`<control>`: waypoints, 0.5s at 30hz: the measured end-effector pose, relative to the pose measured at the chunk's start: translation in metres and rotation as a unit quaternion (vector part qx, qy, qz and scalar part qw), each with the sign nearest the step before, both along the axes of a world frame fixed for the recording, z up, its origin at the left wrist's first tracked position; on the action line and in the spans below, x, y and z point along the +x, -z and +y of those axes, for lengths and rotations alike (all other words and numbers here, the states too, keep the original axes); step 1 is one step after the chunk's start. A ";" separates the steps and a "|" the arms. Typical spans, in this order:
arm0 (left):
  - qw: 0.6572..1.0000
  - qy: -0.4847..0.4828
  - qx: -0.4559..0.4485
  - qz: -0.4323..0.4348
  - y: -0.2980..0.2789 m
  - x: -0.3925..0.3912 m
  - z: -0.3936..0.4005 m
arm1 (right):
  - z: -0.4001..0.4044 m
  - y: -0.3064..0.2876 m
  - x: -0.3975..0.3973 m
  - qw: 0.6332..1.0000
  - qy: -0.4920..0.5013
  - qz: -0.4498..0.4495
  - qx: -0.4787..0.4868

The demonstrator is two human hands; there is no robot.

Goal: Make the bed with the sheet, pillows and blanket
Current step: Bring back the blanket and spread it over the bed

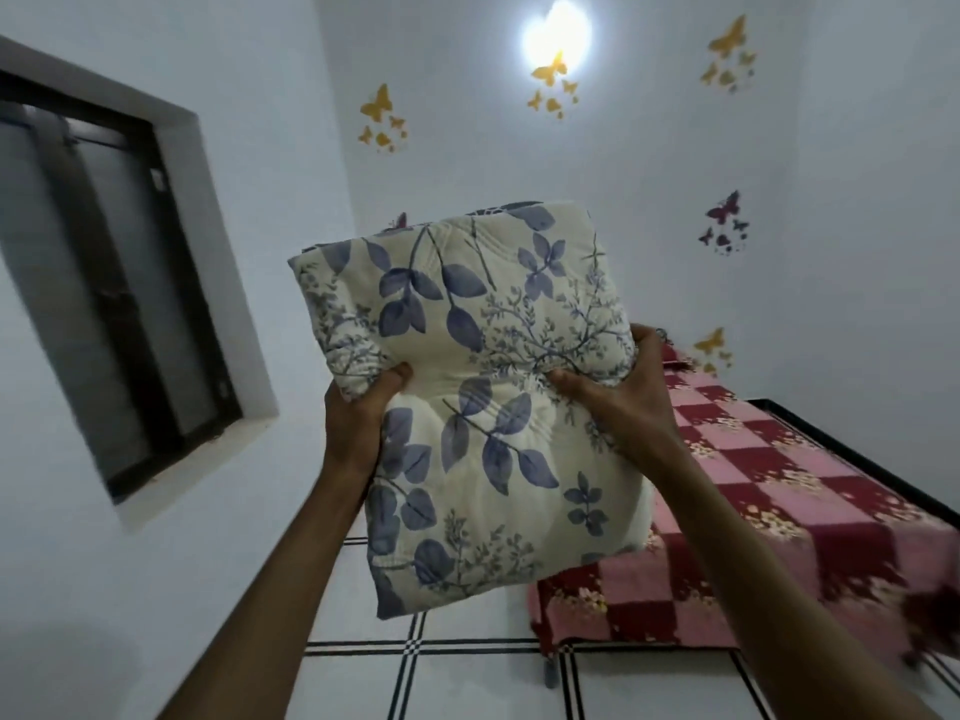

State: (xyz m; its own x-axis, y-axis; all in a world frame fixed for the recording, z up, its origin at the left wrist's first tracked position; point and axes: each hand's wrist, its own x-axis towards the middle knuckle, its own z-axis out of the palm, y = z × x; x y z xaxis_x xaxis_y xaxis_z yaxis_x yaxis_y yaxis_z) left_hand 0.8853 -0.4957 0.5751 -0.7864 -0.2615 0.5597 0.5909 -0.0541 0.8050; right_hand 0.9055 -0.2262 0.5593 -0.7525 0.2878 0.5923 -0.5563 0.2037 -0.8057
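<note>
Head camera, tilted steeply, shows both bare hands raised in front of the person, holding a folded quilted blanket in cream with blue leaf print. Left hand clamps the blanket's left edge, thumb pressed on the front face and fingers hidden behind. Right hand grips the right side, thumb dug into the front so the fabric puckers there, fingers wrapped round the edge. The blanket hangs in the air, clear of everything, its lower corner above the floor and its right edge overlapping the view of the bed.

To the right and below lies the bed, covered with a red and pink checked sheet with small flower motifs; the sheet drapes over the near end, and a dark frame edge shows along the far side against the wall. A metal leg stands at the near corner. White tiles with black line borders lie open between the bed and the left wall. A dark-framed window sits in that wall. Yellow butterfly stickers and maroon ones dot the walls under a bright lamp. No writing is legible.
</note>
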 end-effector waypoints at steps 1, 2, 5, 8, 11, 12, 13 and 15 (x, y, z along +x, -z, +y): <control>1.000 0.008 -0.012 0.008 0.002 -0.012 0.040 | 0.037 0.003 -0.010 1.000 0.013 -0.001 0.003; 1.000 0.016 -0.015 0.013 0.005 -0.021 0.071 | 0.065 0.005 -0.016 1.000 0.021 -0.004 0.007; 0.998 0.053 -0.008 -0.016 0.022 -0.060 0.154 | 0.153 0.010 -0.040 0.998 0.043 -0.031 0.029; 0.995 0.086 -0.008 -0.055 0.035 -0.097 0.218 | 0.222 0.013 -0.067 0.996 0.069 -0.044 0.044; 0.991 0.113 -0.024 -0.074 0.034 -0.126 0.278 | 0.275 0.024 -0.089 0.995 0.088 -0.040 0.027; 0.990 0.123 -0.023 -0.072 0.034 -0.139 0.301 | 0.296 0.030 -0.098 0.994 0.095 -0.042 0.020; 0.989 0.127 -0.027 -0.068 0.032 -0.152 0.316 | 0.311 0.034 -0.108 0.994 0.100 -0.040 0.011; 0.989 0.129 -0.046 -0.062 0.030 -0.184 0.348 | 0.346 0.042 -0.134 0.993 0.113 -0.036 -0.005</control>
